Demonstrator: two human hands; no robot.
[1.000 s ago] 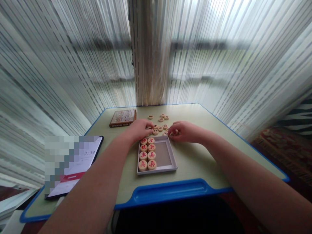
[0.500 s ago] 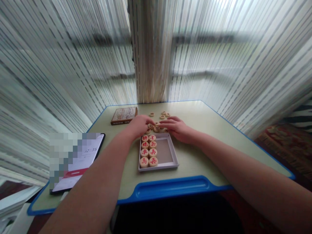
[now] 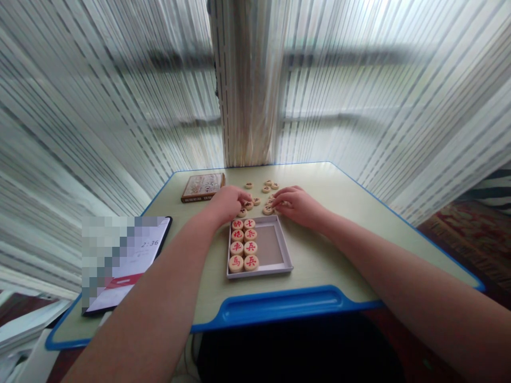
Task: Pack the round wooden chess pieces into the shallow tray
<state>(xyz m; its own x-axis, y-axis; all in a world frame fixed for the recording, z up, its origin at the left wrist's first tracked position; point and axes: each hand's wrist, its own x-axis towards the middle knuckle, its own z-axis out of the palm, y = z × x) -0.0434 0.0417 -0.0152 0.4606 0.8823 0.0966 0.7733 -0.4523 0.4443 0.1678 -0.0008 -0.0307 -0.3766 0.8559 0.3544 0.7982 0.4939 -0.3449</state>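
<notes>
My left hand (image 3: 231, 204) is over the left side of a loose cluster of wooden Chinese chess pieces (image 3: 256, 201), fingers bent and touching pieces. At the cluster's right side, my right hand (image 3: 296, 206) rests with its fingers apart against a few more pieces (image 3: 268, 209); its fingertips partly cover them. No piece appears lifted by either hand. Just in front of the hands lies a shallow white box tray (image 3: 285, 250). Two columns of red-lettered pieces (image 3: 250, 248) fill its left part, and its grey bottom shows at the right.
A flat brown printed box (image 3: 203, 186) lies at the back left. More loose pieces (image 3: 266, 189) sit behind the cluster. A tablet (image 3: 139, 266) lies at the left beside my forearm. The table (image 3: 339, 255) has a blue edge with a moulded trough (image 3: 283, 308) in front.
My right hand has shifted slightly right, and pieces by its fingertips have slid right with it. A gap now shows between the left and right pieces. My left hand has barely moved.
</notes>
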